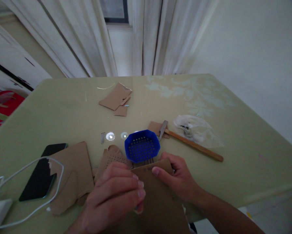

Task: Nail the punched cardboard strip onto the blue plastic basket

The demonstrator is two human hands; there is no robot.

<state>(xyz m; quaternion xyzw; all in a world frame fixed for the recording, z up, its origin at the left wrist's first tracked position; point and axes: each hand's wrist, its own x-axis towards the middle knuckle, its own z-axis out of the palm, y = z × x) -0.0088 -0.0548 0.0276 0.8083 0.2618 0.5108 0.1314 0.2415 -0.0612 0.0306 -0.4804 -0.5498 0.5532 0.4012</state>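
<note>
Left hand (pixel 114 195) — fingers curled, partly screening the cardboard (pixel 160 198); any contents cannot be told. Right hand (pixel 179 177) — pinching the cardboard's upper right corner, thumb in front. Around it: blue basket (pixel 142 148), just beyond the top edge; hammer (pixel 194 145), near a clear bag (pixel 204 130); loose nails (pixel 102 138); perforated scrap (pixel 113 157); phone (pixel 35 178), partly under torn scrap (pixel 75 159), white cable (pixel 62 175) crossing both. Cardboard: brown, flat, small dark marks along its top; thin dark rods behind.

The left hand (pixel 114 195) curls; the right hand (pixel 179 177) pinches.
</note>
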